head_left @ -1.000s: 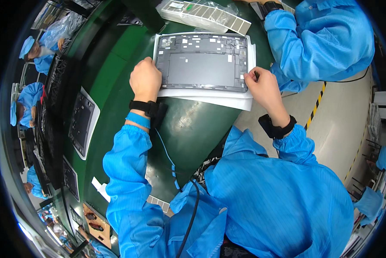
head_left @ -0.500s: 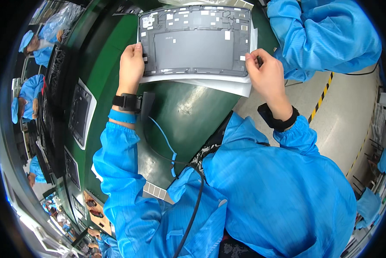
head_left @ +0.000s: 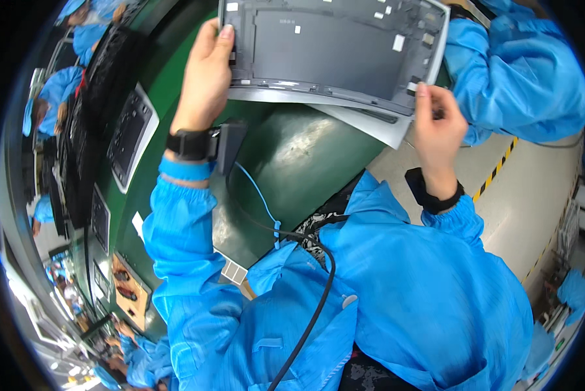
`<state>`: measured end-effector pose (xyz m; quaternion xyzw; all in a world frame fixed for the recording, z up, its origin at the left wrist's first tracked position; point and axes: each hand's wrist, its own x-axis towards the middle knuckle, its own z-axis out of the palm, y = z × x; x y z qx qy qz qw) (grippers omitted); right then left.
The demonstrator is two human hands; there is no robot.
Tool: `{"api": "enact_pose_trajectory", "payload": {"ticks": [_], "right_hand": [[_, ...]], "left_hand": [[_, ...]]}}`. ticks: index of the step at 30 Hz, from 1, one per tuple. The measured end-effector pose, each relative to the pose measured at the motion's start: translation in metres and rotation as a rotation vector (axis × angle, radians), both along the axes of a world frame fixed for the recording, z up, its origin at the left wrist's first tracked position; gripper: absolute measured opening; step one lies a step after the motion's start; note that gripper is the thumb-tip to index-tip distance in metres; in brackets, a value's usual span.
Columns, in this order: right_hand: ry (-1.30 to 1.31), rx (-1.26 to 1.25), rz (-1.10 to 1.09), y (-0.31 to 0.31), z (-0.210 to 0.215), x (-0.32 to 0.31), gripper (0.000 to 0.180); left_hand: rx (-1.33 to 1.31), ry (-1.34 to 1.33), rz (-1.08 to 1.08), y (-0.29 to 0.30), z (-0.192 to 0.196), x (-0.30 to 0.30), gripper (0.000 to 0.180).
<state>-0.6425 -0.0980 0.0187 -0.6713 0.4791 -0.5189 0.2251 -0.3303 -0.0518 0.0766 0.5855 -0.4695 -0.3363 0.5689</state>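
Observation:
A dark grey tablet housing point(head_left: 318, 55) with small white patches and a silver lower rim is partly cut off by the top of the view. My left hand point(head_left: 207, 72) grips its left edge, thumb on top and fingers behind. My right hand point(head_left: 439, 117) is closed at the lower right corner, fingertips pinching the edge beside a small white patch. Something dark shows within its curled fingers, too small to make out. Below the housing lies a white sheet point(head_left: 387, 133), with a dark slender piece point(head_left: 364, 113) on it.
The green table point(head_left: 292, 150) curves past me. More dark panels on white sheets point(head_left: 136, 133) lie to the left. A co-worker's blue sleeve point(head_left: 514, 78) is close on the right. A black cable point(head_left: 315, 309) and a blue cord point(head_left: 258, 189) cross near my body.
The housing sits higher in the view, looks larger and tilts down to the right. Both hands have moved with it, and the dark slender piece on the sheet now shows.

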Motion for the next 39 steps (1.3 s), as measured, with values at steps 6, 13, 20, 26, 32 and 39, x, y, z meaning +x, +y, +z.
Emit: {"api": "enact_pose_trajectory", "payload": {"ticks": [6,13,20,26,32,39], "right_hand": [[-0.176,0.175,0.402,0.023,0.034,0.045,0.013],[0.479,0.339,0.747,0.052,-0.003,0.109,0.013],[0.704,0.148,0.836,0.047,-0.012,0.118,0.014],[0.214,0.187,0.811,0.052,0.020,0.117,0.028],[-0.155,0.351,1.133,0.120,0.041,0.159,0.055],[-0.054,0.885,1.369,0.218,-0.005,0.254,0.037]], "left_hand": [[0.005,0.143,0.251,0.154,0.052,0.001,0.049],[0.248,0.559,0.896,0.279,-0.043,-0.062,0.058],[0.692,-0.743,0.789,0.317,-0.071,-0.086,0.051],[0.683,-0.870,0.695,0.366,-0.080,-0.071,0.063],[0.549,-0.799,0.728,0.366,-0.095,-0.074,0.057],[0.578,-0.918,0.716,0.363,-0.100,-0.068,0.057]]}}
